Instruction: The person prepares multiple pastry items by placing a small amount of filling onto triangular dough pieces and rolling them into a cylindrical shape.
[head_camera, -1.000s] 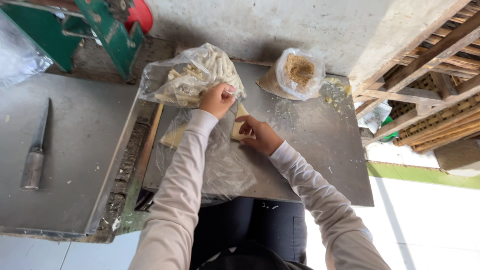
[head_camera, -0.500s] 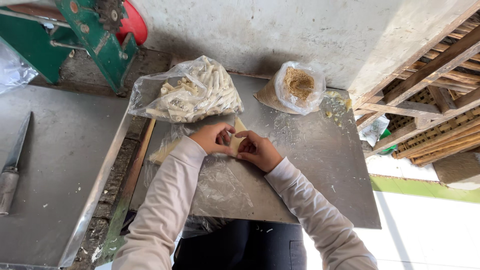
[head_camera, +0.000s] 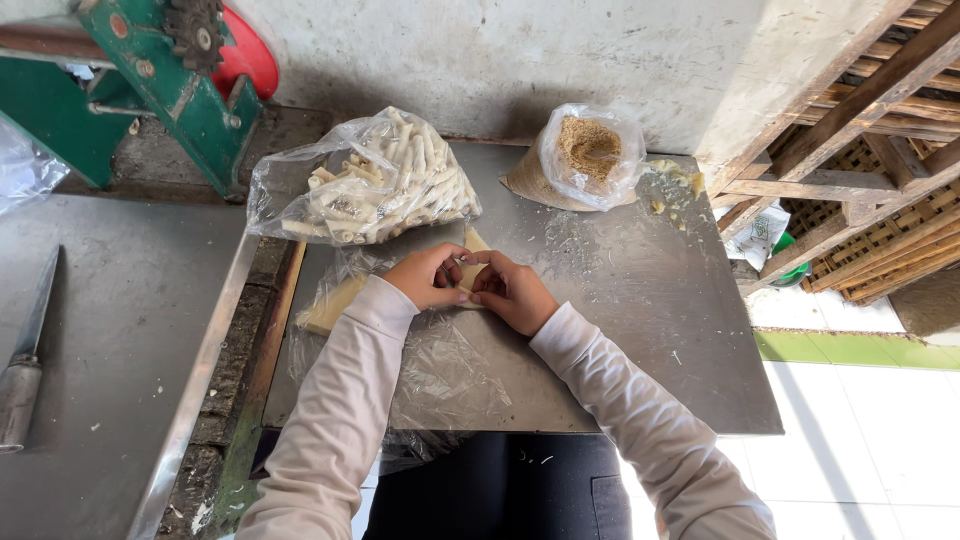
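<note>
2 hands are rolling a dough sheet at frame centre.
The left hand and right hand are pinching the pale dough sheet with curled fingers; it is looking thin, soft, easily torn, best gripped by its edges.

Left hand down from the mouth of the bag of pale rolls, now low beside the right hand near the middle of the metal tabletop. Fingertips of both now pinched together on a small pale dough piece, earlier apart. Right hand slightly nearer the tabletop's front edge.
</note>
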